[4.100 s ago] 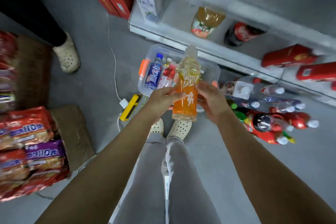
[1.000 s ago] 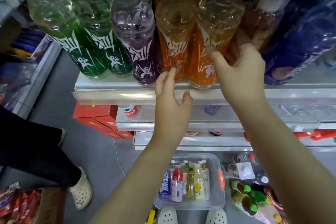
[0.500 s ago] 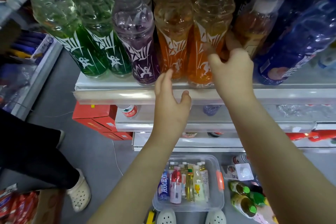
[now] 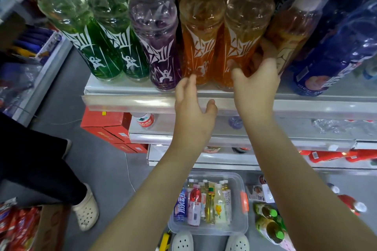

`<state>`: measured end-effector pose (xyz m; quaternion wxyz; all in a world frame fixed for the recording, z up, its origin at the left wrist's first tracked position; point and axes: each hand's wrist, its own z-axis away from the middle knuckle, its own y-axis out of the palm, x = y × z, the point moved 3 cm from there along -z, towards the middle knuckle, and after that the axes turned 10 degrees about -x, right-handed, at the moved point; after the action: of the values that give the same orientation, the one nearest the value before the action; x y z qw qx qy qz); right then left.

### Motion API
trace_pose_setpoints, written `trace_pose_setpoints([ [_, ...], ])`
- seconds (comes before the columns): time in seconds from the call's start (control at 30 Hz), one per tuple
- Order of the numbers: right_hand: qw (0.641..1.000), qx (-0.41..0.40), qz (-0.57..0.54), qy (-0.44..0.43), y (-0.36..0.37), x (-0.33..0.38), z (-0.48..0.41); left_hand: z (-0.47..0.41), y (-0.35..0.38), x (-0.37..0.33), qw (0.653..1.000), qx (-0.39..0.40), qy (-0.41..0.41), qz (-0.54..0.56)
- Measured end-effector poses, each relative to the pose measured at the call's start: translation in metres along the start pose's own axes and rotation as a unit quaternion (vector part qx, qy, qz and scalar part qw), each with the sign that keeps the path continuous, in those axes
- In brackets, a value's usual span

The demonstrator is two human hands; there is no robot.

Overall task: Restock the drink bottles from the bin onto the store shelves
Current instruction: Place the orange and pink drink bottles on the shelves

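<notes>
The white metal shelf filled most of my feed, its glossy front rail catching the light, with further tiers stepping back beneath it. Along it stood tall, ribbed clear-plastic bottles with pale caps and jagged white lettering: two green bottles, a purple bottle, then a pair of orange ones, and a dark blue bottle at the far right. The orange bottle I was restocking stood upright on the shelf beside its twin. Down on the floor, the clear rounded bin held a few small bottles upright. My right hand grasped the orange bottle low down, thumb in front and fingers curled behind it. My left hand hung relaxed with nothing in it, fingertips near the twin's base; I couldn't tell whether they touched. Bottle tops were cut off by the frame's upper edge, and labels in the bin were too small to read. The floor was smooth grey concrete, with red cartons stacked by the shelf end.
</notes>
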<state>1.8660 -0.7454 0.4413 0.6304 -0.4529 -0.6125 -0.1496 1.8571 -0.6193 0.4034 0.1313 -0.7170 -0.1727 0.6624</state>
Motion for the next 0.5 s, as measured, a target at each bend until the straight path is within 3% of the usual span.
trace_pose_setpoints([
  [0.17, 0.995, -0.029, 0.076, -0.05, 0.0, -0.009, 0.015, -0.002, 0.005, 0.001, 1.0, -0.004, 0.003, -0.022],
  [0.27, 0.992, -0.086, 0.047, -0.076, 0.002, -0.015, 0.022, -0.003, 0.007, 0.001, 0.999, 0.0, 0.006, -0.037],
  [0.5, 0.995, -0.095, 0.028, -0.032, 0.009, -0.022, 0.017, -0.004, 0.008, 0.002, 0.998, -0.009, 0.015, -0.061],
])
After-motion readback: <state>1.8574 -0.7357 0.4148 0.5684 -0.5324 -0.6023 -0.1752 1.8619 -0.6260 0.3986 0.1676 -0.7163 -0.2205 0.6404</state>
